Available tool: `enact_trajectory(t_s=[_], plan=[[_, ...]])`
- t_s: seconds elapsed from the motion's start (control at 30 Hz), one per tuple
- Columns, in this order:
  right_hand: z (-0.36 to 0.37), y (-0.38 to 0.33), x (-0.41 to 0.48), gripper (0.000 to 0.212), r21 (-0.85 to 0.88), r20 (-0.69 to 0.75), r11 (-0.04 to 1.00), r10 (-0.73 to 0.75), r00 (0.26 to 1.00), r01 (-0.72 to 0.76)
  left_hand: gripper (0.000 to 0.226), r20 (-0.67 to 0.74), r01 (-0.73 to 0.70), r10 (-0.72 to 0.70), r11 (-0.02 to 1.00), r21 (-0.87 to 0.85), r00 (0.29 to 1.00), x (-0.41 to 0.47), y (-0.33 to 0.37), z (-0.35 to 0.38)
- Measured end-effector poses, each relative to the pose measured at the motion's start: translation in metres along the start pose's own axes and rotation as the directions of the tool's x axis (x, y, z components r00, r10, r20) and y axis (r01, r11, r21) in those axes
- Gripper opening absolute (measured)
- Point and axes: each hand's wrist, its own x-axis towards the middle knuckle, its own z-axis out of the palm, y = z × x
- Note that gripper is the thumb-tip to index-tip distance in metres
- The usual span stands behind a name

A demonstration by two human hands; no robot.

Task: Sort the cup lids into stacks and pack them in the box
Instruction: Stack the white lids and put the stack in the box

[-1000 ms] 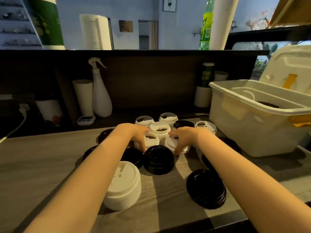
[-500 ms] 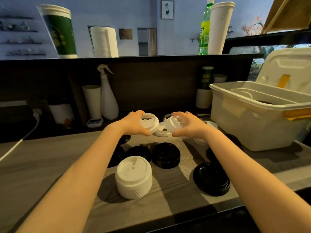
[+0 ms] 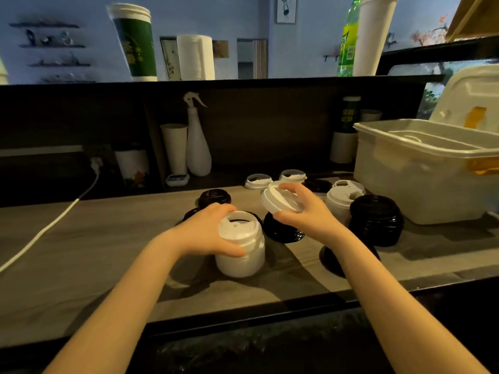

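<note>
At the far left a white cable (image 3: 54,222) runs across the wooden counter (image 3: 94,252) toward the back ledge, where a white spray bottle (image 3: 198,147) stands upright beside a tall paper cup (image 3: 174,148).

Further right, a couple of black lids (image 3: 214,197) lie just behind your left hand (image 3: 205,233). That hand grips the upper part of the tall white lid stack (image 3: 241,255), with the fingers curled over its far side and the thumb laid across its near side. The stack stands upright on the counter in front of you.

Just to its right sits a low black lid stack (image 3: 283,229), between your two hands. Your right hand (image 3: 310,213) pinches a single white lid (image 3: 278,202) by its rim, fingers over the far edge and thumb under the near edge. The lid is tilted and held off the counter, above that black stack.

Behind it, loose white lids (image 3: 258,182) lie near the back of the counter. To the right of your hand stand a shorter white stack (image 3: 340,203) and, touching it, a taller black stack (image 3: 376,220). Another black lid (image 3: 330,259) shows partly under your right forearm.

At the far right the pale plastic box (image 3: 421,179) sits with its hinged cover (image 3: 472,98) raised; you cannot tell what lies inside.
</note>
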Motion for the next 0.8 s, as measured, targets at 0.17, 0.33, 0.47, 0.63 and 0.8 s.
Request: enact_trajectory(t_s=[0.17,0.33,0.47,0.63,0.8], plan=[[0.004,-0.004,-0.008,0.059,0.019,0.014,1.0,-0.025,1.0,0.025,0.092,0.023,0.044,-0.044,0.999,0.006,0.999,0.003,0.002,0.012],[0.0,-0.003,-0.011,0.056,0.038,0.015,0.999,-0.024,1.0,0.023,0.095,0.007,0.059,-0.059,0.998,-0.019,0.998,0.003,0.006,0.018],[0.007,-0.002,-0.013,0.058,0.078,0.034,0.996,-0.036,0.999,0.033,0.096,0.006,0.071,-0.07,0.997,-0.03,0.997,0.004,0.004,0.022],[0.01,-0.006,-0.015,0.055,0.104,0.013,0.992,-0.076,0.997,0.074,0.098,-0.056,0.073,-0.079,0.992,-0.106,0.995,0.007,0.017,0.03],[0.003,-0.004,-0.019,0.049,0.103,0.01,0.992,-0.072,0.997,0.071,0.103,-0.141,-0.001,-0.042,0.956,-0.294,0.989,0.02,0.029,0.052]])
